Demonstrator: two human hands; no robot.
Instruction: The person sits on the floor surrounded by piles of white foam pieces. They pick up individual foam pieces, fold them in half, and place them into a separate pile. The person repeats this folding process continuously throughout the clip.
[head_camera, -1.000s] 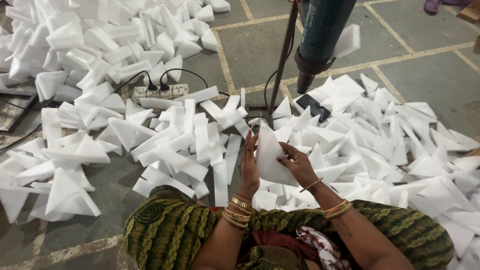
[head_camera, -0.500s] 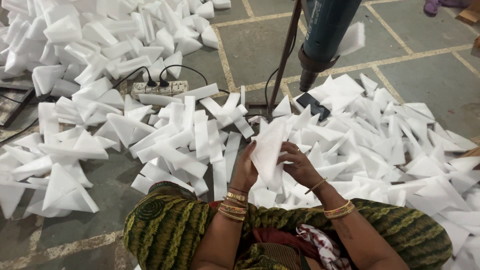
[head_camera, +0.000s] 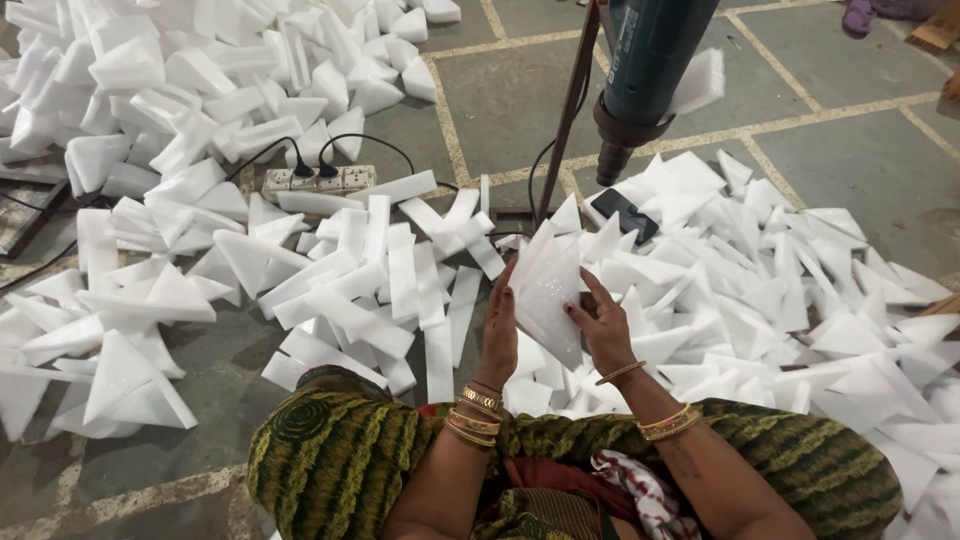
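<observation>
Both my hands hold one white foam sheet piece (head_camera: 545, 290), roughly triangular, raised just under the nozzle of a teal heat gun (head_camera: 645, 70) mounted on a stand. My left hand (head_camera: 499, 335) grips its left edge, fingers wrapped behind. My right hand (head_camera: 603, 325) pinches the lower right edge with fingers spread. Gold bangles ring both wrists. My green and yellow patterned garment (head_camera: 340, 460) fills the bottom of the view.
Heaps of white foam pieces (head_camera: 780, 290) cover the tiled floor right, left and far. Flat strips (head_camera: 400, 270) lie ahead. A white power strip (head_camera: 318, 180) with black cables sits beyond. A dark phone (head_camera: 624, 213) lies among the pieces. A metal stand pole (head_camera: 568, 110) rises centre.
My hands have lifted the foam piece slightly and turned it more upright toward the heat gun; my right hand has shifted its grip along the lower edge.
</observation>
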